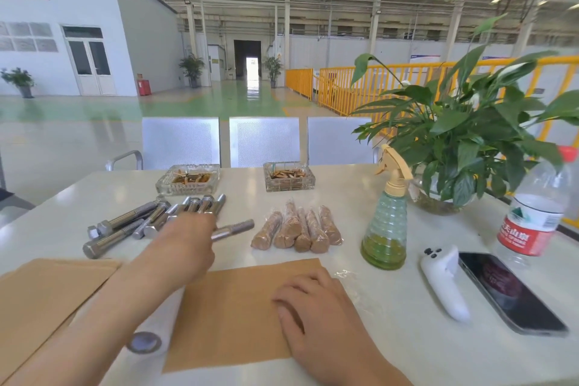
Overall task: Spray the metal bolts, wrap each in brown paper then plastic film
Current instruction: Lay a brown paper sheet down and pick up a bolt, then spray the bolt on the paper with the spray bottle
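Several bare metal bolts (131, 222) lie in a pile at the table's left. My left hand (185, 244) reaches over the pile and grips one bolt (235, 229) whose threaded end sticks out to the right. My right hand (310, 304) rests flat on a sheet of brown paper (232, 316) in front of me. A roll of plastic film (156, 323) lies under my left forearm. Several wrapped bolts (297, 229) lie side by side past the sheet. A green spray bottle (387, 222) stands to the right.
More brown paper (40, 291) is stacked at the left. Two glass ashtrays (188, 180) stand at the table's far edge. On the right are a potted plant (463, 141), a water bottle (535, 213), a phone (507, 288) and a white controller (445, 282).
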A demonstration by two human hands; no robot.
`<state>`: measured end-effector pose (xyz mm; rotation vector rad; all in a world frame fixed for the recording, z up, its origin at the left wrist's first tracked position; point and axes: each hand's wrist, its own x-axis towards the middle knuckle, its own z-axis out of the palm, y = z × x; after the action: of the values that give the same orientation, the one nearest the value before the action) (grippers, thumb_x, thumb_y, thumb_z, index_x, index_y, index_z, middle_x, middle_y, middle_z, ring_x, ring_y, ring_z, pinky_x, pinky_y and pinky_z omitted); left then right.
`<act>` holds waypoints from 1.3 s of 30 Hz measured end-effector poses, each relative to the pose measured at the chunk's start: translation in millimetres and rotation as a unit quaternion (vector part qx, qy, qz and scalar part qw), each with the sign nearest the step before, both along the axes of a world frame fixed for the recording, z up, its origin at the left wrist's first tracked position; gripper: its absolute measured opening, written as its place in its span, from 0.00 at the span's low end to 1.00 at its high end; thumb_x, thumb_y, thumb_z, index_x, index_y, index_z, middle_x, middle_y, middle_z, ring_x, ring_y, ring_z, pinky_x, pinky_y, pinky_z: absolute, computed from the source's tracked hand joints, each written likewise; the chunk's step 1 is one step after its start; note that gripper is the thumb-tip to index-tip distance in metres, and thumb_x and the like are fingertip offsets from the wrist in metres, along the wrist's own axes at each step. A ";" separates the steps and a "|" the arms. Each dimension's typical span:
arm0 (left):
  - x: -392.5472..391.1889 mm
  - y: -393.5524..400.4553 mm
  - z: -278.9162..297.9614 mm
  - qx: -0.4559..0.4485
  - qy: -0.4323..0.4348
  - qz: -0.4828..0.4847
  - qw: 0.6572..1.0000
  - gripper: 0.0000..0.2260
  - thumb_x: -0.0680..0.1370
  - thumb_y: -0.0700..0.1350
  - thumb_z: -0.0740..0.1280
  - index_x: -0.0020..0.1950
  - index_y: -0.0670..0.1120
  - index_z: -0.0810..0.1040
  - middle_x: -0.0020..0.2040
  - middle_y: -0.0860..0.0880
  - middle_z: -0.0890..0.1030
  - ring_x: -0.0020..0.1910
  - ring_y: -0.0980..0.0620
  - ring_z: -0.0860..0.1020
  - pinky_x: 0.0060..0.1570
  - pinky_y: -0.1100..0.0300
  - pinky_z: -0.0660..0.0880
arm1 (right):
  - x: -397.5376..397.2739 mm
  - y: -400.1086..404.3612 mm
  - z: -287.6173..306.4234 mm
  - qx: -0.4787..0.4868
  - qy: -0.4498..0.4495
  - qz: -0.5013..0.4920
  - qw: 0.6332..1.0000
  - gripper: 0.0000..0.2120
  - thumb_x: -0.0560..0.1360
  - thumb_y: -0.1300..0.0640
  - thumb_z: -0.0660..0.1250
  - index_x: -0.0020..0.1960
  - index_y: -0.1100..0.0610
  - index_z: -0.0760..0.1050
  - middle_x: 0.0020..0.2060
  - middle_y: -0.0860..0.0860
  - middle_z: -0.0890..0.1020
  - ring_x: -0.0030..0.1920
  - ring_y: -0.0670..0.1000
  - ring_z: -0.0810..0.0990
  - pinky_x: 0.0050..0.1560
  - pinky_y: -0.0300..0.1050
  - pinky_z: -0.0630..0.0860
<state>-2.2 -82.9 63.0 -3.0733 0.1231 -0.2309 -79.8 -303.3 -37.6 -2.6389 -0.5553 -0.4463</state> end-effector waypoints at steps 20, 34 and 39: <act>-74.9 -19.8 -78.2 -0.165 -0.025 -0.123 0.978 0.25 0.74 0.38 0.60 0.68 0.58 0.68 0.64 0.57 0.68 0.64 0.54 0.71 0.62 0.60 0.70 | -7.0 -22.7 26.8 0.175 -0.046 -0.096 0.979 0.10 0.79 0.58 0.66 0.52 0.44 0.82 0.47 0.35 0.80 0.51 0.36 0.77 0.58 0.38 0.72; -77.1 -22.3 -74.0 -0.163 -0.016 -0.111 0.980 0.17 0.78 0.39 0.58 0.63 0.56 0.71 0.60 0.55 0.71 0.60 0.51 0.73 0.58 0.56 0.74 | 63.0 -108.6 102.1 0.388 -0.012 -0.321 0.864 0.21 0.76 0.51 0.72 0.67 0.51 0.74 0.56 0.52 0.80 0.54 0.54 0.75 0.52 0.47 0.67; -72.5 -22.2 -69.2 -0.127 -0.002 -0.112 0.986 0.12 0.81 0.42 0.59 0.63 0.53 0.73 0.59 0.52 0.73 0.59 0.47 0.76 0.57 0.52 0.74 | 71.1 -116.4 108.9 0.357 -0.001 -0.313 0.880 0.16 0.74 0.49 0.72 0.60 0.48 0.75 0.45 0.45 0.81 0.48 0.53 0.76 0.47 0.49 0.68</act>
<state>-74.7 -105.1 -6.1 -3.3089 0.4772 -0.2819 -8.7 -419.7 71.3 -2.0183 0.4362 -0.6771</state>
